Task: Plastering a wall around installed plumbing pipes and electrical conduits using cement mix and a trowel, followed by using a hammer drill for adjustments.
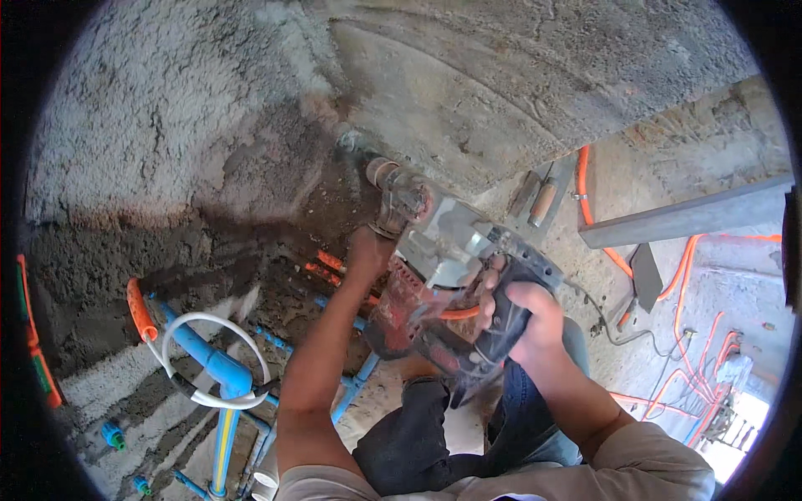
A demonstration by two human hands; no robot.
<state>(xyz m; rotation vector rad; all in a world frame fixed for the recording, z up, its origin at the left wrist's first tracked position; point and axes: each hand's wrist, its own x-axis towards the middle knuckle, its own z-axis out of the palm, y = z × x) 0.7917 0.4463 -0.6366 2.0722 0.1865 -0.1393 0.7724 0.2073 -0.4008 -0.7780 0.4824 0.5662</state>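
Observation:
A dusty grey and red rotary hammer drill point(443, 250) is held across my front, its chuck point(383, 173) toward the corner where the rough wall meets a smoother concrete surface. Pale dust or blur at the corner hides the tip of the bit, so I cannot tell how deep it sits. My left hand point(369, 255) is closed near the drill's front, round what looks like its side handle. At the other end, my right hand point(530, 317) wraps round the black rear handle point(501, 326). Both knees are bent beneath the drill.
Blue pipes point(196, 342), a looped white cable point(259, 355) and orange conduit point(140, 309) stand at the left. On the right lie a wooden-handled trowel point(543, 203), a grey flat plate point(646, 277), orange conduits point(685, 271) and a thin dark cord point(614, 336). A grey beam point(685, 217) juts in there.

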